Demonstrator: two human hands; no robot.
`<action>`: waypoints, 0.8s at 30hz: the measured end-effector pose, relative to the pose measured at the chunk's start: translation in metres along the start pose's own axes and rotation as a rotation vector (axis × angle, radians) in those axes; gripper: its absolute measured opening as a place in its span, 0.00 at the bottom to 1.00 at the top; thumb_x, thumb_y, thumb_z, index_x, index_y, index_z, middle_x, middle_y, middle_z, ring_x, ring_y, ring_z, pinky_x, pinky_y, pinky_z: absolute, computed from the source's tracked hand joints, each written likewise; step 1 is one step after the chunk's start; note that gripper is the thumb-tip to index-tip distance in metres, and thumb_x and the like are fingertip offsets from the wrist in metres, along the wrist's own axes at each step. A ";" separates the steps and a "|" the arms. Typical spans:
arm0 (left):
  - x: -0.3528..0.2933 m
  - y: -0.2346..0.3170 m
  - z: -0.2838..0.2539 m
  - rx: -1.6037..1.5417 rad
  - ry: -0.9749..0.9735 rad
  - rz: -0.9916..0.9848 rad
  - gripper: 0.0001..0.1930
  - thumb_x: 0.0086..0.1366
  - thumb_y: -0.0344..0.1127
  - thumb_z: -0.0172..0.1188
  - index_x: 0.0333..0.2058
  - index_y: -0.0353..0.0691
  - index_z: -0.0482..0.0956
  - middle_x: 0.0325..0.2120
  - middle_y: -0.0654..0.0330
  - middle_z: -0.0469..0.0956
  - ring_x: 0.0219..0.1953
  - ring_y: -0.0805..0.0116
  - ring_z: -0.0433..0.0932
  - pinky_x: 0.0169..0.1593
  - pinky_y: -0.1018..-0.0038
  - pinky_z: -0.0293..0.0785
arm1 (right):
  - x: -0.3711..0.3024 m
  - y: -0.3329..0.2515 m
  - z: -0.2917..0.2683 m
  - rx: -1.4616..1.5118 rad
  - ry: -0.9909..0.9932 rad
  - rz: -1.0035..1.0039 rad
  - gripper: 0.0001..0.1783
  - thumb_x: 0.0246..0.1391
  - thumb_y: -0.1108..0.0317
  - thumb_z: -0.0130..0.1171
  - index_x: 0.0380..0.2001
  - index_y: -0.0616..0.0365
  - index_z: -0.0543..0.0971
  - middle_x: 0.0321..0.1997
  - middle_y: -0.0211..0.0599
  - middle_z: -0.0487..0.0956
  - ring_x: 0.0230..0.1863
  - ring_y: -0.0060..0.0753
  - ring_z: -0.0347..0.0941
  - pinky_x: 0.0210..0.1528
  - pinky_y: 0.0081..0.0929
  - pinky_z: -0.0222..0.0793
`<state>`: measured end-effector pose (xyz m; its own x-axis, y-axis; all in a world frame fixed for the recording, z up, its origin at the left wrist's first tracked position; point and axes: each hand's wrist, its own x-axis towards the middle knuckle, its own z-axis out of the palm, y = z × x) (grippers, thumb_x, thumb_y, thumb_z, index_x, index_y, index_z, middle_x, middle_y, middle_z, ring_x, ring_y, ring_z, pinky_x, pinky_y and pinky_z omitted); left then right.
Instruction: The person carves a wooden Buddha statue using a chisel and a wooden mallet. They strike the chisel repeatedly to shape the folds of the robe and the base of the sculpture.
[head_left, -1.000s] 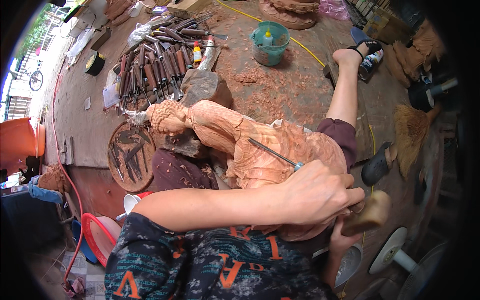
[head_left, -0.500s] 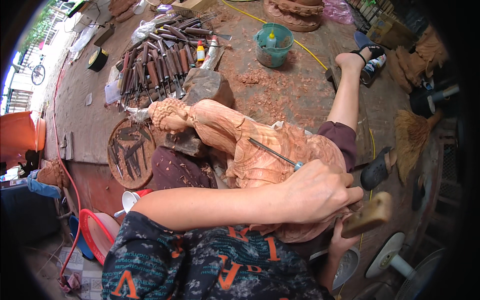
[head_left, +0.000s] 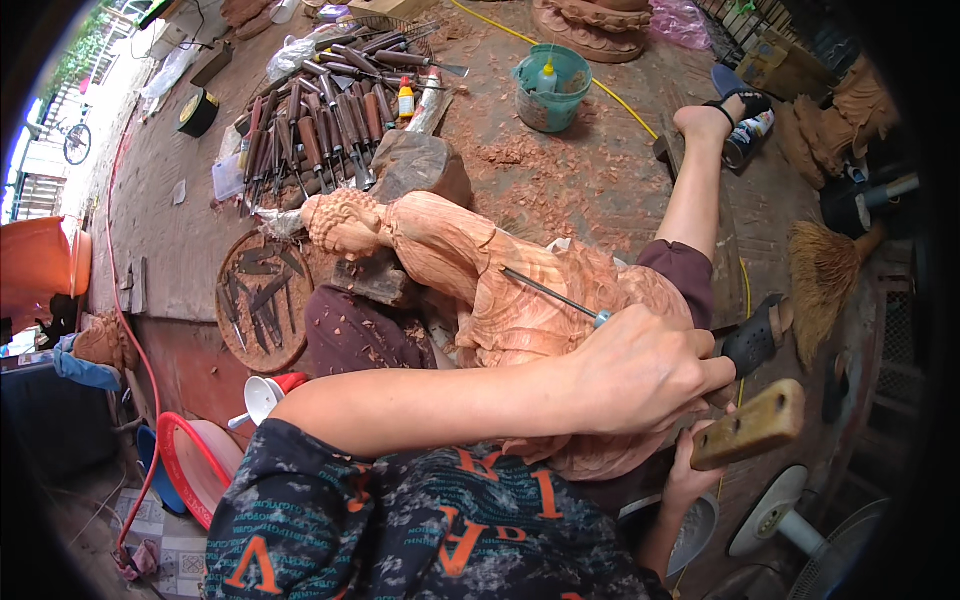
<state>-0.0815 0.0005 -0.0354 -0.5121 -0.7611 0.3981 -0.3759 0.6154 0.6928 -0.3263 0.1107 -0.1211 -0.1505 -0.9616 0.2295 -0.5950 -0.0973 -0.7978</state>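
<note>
A reddish carved wooden statue (head_left: 440, 235) of a curly-haired figure lies across my lap, its head to the left. My left hand (head_left: 645, 375) reaches over it and is closed around a chisel (head_left: 550, 290). The thin dark shaft points up and left, with its tip at the carved robe folds. Behind the chisel's rear end, my right hand (head_left: 688, 472) is closed on a yellowish wooden mallet (head_left: 750, 425) with dark holes along its face. The mallet stands apart from my left knuckles. My left hand hides most of the chisel handle.
Many carving tools (head_left: 320, 125) lie piled beyond the statue's head. A wooden block (head_left: 420, 170) sits next to it, and a round tray (head_left: 262, 300) of blades lies at left. Farther off stands a green bucket (head_left: 552, 90) with a bottle inside. Wood chips (head_left: 540, 160) litter the worktop.
The mallet has swung a little to the right, away from my left hand, and its holed face now shows. The chisel stays against the robe.
</note>
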 end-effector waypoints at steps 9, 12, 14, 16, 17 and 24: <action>0.003 -0.001 -0.003 -0.026 0.095 0.021 0.13 0.48 0.39 0.63 0.33 0.44 0.75 0.20 0.60 0.70 0.25 0.58 0.76 0.24 0.62 0.70 | 0.008 -0.017 0.001 0.042 -0.037 0.087 0.24 0.47 0.79 0.58 0.49 0.70 0.68 0.36 0.36 0.73 0.37 0.27 0.69 0.47 0.26 0.63; 0.005 -0.003 -0.005 -0.008 0.136 0.067 0.13 0.48 0.39 0.63 0.33 0.43 0.75 0.20 0.61 0.69 0.24 0.58 0.75 0.24 0.62 0.70 | 0.017 -0.023 0.001 0.102 -0.008 0.105 0.25 0.47 0.78 0.59 0.50 0.71 0.68 0.38 0.40 0.75 0.38 0.32 0.71 0.47 0.29 0.65; 0.004 -0.004 -0.004 0.003 0.133 0.060 0.14 0.48 0.38 0.64 0.34 0.43 0.75 0.20 0.60 0.69 0.25 0.58 0.75 0.25 0.62 0.70 | 0.015 -0.024 0.003 -0.038 -0.008 0.103 0.25 0.47 0.77 0.60 0.50 0.71 0.68 0.39 0.42 0.75 0.39 0.34 0.72 0.46 0.30 0.66; 0.006 -0.004 -0.005 0.009 0.136 0.070 0.15 0.48 0.38 0.64 0.35 0.43 0.75 0.21 0.60 0.69 0.26 0.58 0.75 0.25 0.63 0.70 | 0.020 -0.021 0.002 -0.189 -0.032 0.030 0.27 0.47 0.77 0.60 0.52 0.72 0.66 0.36 0.40 0.75 0.38 0.29 0.72 0.44 0.26 0.66; 0.007 -0.005 -0.005 0.004 0.142 0.074 0.15 0.47 0.38 0.64 0.36 0.44 0.76 0.21 0.60 0.70 0.26 0.58 0.75 0.26 0.63 0.70 | 0.019 -0.024 0.002 0.004 -0.054 0.179 0.28 0.47 0.78 0.60 0.52 0.72 0.66 0.35 0.39 0.75 0.38 0.26 0.72 0.43 0.24 0.66; 0.011 -0.005 -0.006 0.006 0.232 0.062 0.15 0.47 0.37 0.64 0.36 0.44 0.76 0.21 0.61 0.70 0.26 0.59 0.75 0.27 0.65 0.71 | 0.022 -0.025 0.004 0.032 -0.007 0.066 0.25 0.49 0.79 0.57 0.52 0.67 0.66 0.33 0.31 0.71 0.34 0.23 0.66 0.41 0.22 0.63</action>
<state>-0.0810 -0.0121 -0.0310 -0.3430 -0.7483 0.5678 -0.3545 0.6628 0.6595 -0.3115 0.0908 -0.0982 -0.1834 -0.9679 0.1718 -0.5581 -0.0413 -0.8287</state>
